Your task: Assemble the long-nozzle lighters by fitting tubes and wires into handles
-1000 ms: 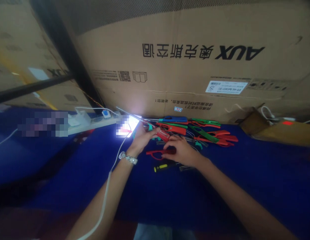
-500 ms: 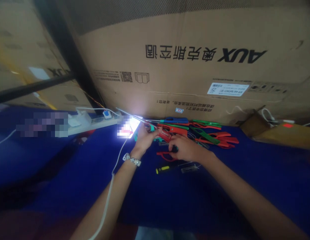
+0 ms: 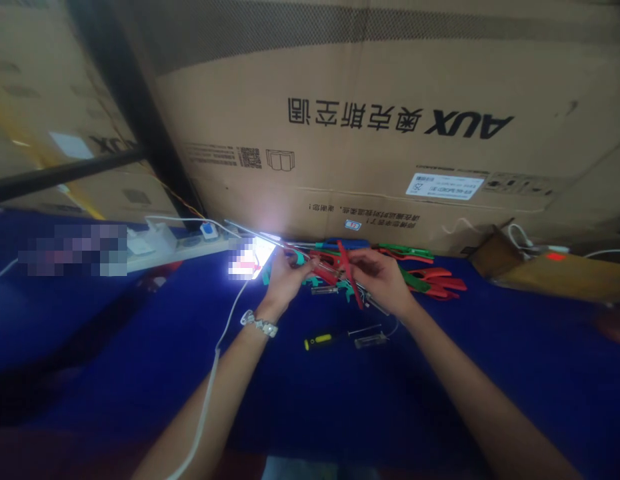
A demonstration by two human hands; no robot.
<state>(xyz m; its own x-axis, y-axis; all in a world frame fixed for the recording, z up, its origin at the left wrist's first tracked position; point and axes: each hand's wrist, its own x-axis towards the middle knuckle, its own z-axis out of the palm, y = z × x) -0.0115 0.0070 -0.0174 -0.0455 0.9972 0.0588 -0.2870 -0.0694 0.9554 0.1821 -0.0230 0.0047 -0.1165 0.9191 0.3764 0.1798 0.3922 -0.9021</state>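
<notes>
My left hand (image 3: 289,275), with a metal watch at the wrist, is closed on a red lighter body (image 3: 328,268) that has a clear part and a long thin rod reaching up to the left. Close to its right end, my right hand (image 3: 383,275) pinches a flat red shell piece (image 3: 351,273), tilted across the lighter body. Red and green lighter shells (image 3: 433,281) lie behind and to the right of my hands. A black and yellow screwdriver (image 3: 319,341) and a small clear part (image 3: 371,341) rest on the blue cloth in front.
A bright phone screen (image 3: 255,257) lies left of my left hand, a white cable running from it over my forearm. Farther left is a white power strip (image 3: 190,245). A large cardboard box (image 3: 350,153) stands behind; an opened brown box (image 3: 555,270) sits at the right.
My right hand has risen from the blue cloth with the red shell piece and brought it up against the lighter body. My left hand keeps its hold.
</notes>
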